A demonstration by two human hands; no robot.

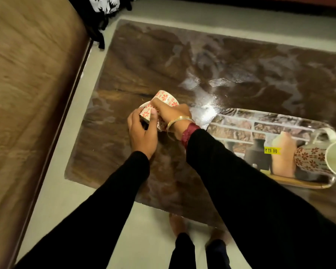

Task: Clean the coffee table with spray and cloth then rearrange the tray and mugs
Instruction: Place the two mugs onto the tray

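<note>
Two white mugs with red flower prints meet over the left part of the glossy brown coffee table (pixel 144 59). My left hand (pixel 142 133) grips the nearer mug (pixel 145 113). My right hand (pixel 173 113), with bangles at the wrist, grips the farther mug (pixel 166 97). Both mugs are tilted and touch each other. A printed tray (pixel 241 123) with a yellow price sticker lies on the table at the right. On the tray's right end lies a third flowered mug (pixel 314 158) on its side, its mouth toward me. No spray or cloth is in view.
A brown bed or sofa (pixel 27 94) runs along the left, with a narrow strip of pale floor (pixel 81 105) between it and the table. A black-and-white cloth (pixel 101 8) hangs at the top left. My feet (pixel 182 226) stand at the table's near edge.
</note>
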